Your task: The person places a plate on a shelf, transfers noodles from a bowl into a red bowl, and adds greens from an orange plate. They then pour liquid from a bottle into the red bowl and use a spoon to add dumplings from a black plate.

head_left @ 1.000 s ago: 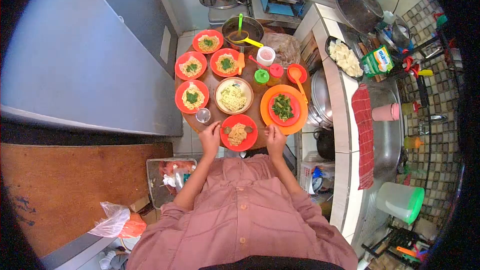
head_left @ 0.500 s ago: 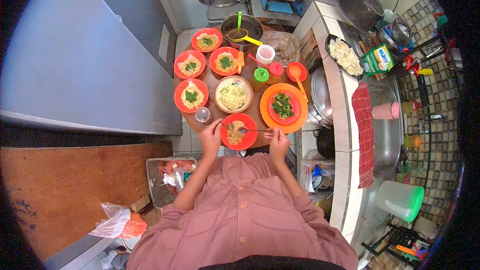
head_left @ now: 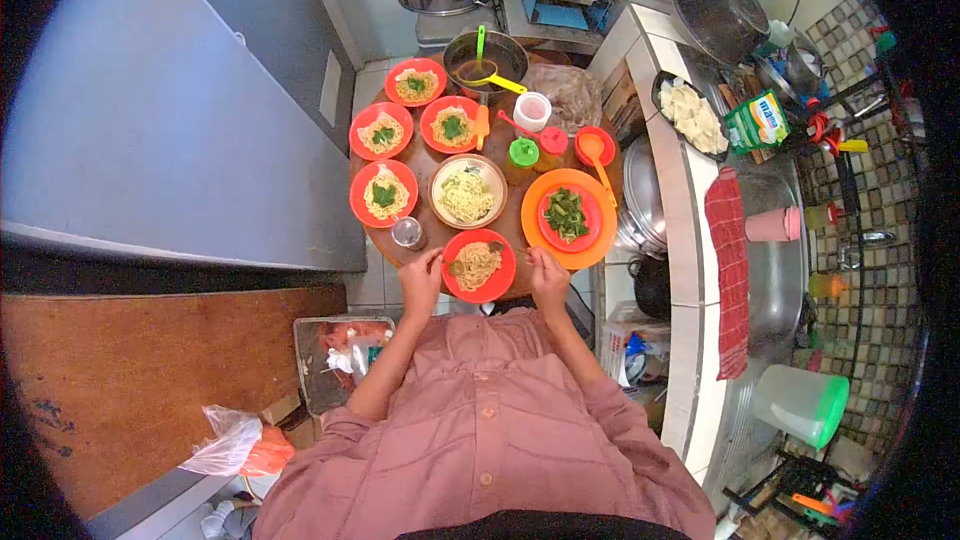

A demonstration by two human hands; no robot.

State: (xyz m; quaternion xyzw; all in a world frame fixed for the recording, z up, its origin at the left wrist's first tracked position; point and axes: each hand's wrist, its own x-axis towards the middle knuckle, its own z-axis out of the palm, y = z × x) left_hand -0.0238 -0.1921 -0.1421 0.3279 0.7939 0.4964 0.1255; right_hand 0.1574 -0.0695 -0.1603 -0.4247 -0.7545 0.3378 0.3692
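Near the table's front edge sits a red bowl of brown noodles. My left hand is at its left side, fingers closed on the handle of a spoon whose head lies against the noodles. On the right, my right hand pinches a thin utensil that reaches over the bowl's right rim; its tip is too small to make out. Behind the bowl stands a cream bowl of pale noodles. An orange plate beside my right hand carries a red plate of green leaves.
Red bowls of noodles with greens line the table's left. A small glass stands near my left hand. Farther back are a black pan, lidded jars and an orange ladle. A tiled counter with a red cloth borders the right.
My right hand has moved slightly left and down. The utensils have shifted apart, with the spoon head now at the left of the noodles, which look more spread out.
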